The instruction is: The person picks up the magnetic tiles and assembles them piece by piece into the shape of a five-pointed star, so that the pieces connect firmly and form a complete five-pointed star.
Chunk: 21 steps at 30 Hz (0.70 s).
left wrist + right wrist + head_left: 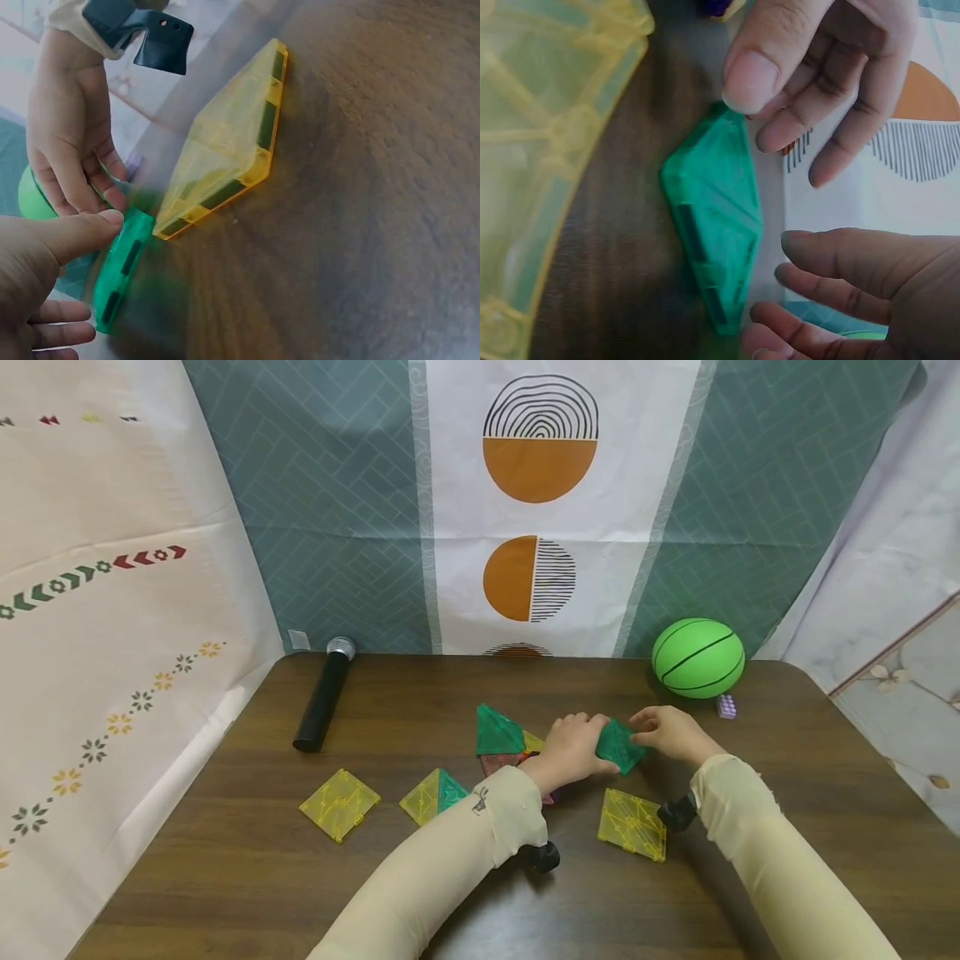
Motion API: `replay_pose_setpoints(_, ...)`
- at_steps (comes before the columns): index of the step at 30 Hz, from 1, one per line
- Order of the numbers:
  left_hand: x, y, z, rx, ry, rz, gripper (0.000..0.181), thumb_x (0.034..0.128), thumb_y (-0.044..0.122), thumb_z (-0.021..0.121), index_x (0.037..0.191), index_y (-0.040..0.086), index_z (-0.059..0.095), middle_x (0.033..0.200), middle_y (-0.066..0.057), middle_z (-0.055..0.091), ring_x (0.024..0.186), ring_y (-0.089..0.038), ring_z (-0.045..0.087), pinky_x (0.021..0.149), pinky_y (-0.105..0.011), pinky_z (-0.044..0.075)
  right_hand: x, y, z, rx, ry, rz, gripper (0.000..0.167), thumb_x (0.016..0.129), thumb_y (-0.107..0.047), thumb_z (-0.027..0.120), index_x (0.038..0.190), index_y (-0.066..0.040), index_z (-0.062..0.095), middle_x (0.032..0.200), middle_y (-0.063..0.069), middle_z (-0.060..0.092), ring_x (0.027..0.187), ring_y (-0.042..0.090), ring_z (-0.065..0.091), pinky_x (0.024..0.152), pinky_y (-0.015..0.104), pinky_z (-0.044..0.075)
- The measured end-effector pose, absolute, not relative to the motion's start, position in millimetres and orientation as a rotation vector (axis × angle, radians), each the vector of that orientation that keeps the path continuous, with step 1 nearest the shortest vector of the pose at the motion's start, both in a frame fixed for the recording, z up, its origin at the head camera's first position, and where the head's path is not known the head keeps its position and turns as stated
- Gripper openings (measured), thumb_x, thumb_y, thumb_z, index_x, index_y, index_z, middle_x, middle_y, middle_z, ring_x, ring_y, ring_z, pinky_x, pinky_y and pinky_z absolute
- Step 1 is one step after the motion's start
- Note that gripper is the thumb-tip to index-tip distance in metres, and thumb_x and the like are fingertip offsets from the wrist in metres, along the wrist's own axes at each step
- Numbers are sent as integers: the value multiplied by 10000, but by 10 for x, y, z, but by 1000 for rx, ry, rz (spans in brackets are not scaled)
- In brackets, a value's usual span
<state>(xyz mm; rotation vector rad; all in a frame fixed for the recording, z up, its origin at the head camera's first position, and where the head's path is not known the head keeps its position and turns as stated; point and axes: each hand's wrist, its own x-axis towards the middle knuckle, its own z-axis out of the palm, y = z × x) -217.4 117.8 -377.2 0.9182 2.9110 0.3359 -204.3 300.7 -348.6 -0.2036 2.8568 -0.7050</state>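
My left hand (573, 747) holds a translucent green magnetic tile piece (619, 746) at its left side, the thumb touching one end. A crease runs across the green piece (712, 202) in the right wrist view, and its dark edge magnets show. On the other side my right hand (675, 732) is close by with fingers slightly bent. Its thumb is apart from the piece (795, 247). Behind my left hand lies a cluster with a green triangle tile (497, 732) and a red tile (498, 763), partly hidden. A yellow square tile (632, 824) lies nearer me.
Further left lie another yellow square tile (340, 805) and a yellow-and-green pair of tiles (433, 795), partly behind my left sleeve. A black microphone (324, 697) is at the back left. At the back right are a green ball (698, 658) and a small purple brick (726, 707).
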Motion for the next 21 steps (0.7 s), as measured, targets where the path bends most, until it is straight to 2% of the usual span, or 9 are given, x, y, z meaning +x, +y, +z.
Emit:
replay_pose_setpoints(10,-2122,1298,-3843,918,2977,137,826,752,675,663,1423,266,409,1243,-21,586,1128,-188,536,1027,-332,414,-2060,3012,-3596,-137,2879,-655,347,893,-166,641,1124,92,632,1096,278,652,967,405,634,804,482,538)
replay_pose_setpoints(21,-2106,1341,-3900,892,3010,187,772,753,632,697,1392,285,439,1203,-9,590,1089,-178,526,990,-319,409,-2052,3013,-3640,-142,2872,-680,330,873,-154,665,1080,102,648,1039,253,671,889,353,650,767,452,546)
